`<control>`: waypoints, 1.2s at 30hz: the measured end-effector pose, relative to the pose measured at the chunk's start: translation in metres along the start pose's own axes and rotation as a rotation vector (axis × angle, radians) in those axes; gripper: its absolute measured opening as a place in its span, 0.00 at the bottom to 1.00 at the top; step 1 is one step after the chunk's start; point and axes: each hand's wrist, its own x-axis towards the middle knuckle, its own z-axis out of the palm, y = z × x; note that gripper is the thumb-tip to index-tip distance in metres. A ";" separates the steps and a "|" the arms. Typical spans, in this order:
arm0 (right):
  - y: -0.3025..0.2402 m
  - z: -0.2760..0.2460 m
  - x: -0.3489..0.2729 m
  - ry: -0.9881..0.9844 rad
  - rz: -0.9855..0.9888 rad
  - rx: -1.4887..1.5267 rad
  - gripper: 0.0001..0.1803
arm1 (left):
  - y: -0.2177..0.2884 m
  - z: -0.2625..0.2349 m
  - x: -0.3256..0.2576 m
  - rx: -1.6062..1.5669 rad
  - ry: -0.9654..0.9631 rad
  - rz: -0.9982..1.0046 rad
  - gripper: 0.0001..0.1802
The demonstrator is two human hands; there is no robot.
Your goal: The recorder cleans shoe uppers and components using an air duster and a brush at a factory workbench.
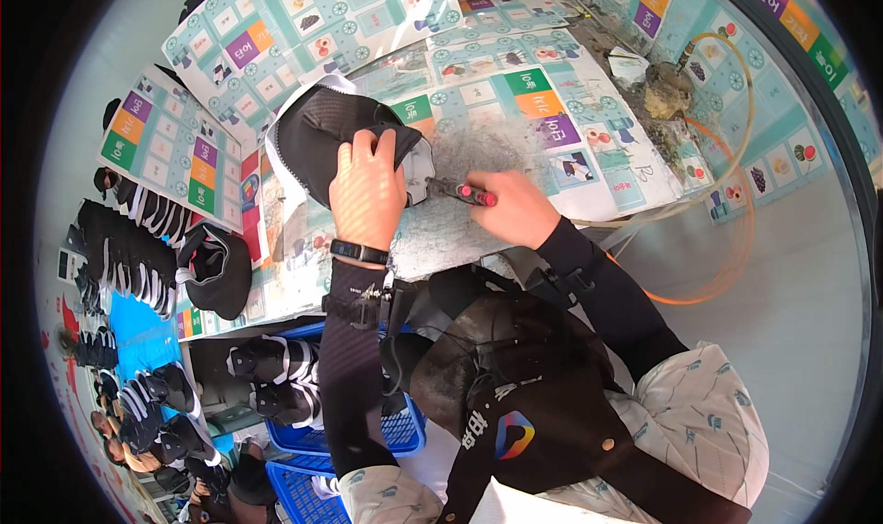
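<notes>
A black cap (313, 138) with a white edge lies on the paper-covered worktable (487, 239) in front of me. My left hand (366, 188) presses over its near side, fingers bent on the black fabric. A pale grey piece (418, 167) shows at the cap's right edge. In my right hand (515, 207) is a small tool with a red and black handle (474, 195). Its dark tip points left and reaches the pale piece; whether it touches, I cannot tell. The fingers of my right hand are closed round the handle.
Another black cap (216, 271) sits at the table's left edge. Stacked black-and-white caps (129, 248) stand farther left. Blue baskets (405, 432) with caps are below the table. An orange hose (727, 285) loops at the right. Printed cardboard sheets (303, 28) stand behind.
</notes>
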 end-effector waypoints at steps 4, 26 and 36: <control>-0.004 -0.002 -0.001 0.019 0.017 0.107 0.12 | 0.006 -0.008 -0.020 -0.017 -0.001 -0.089 0.25; -0.003 -0.004 -0.018 -0.210 0.282 0.337 0.24 | 0.022 -0.009 -0.107 -0.532 0.218 -0.621 0.13; -0.007 -0.005 -0.024 -0.163 0.138 0.240 0.23 | 0.037 -0.018 -0.121 -0.650 0.168 -0.756 0.13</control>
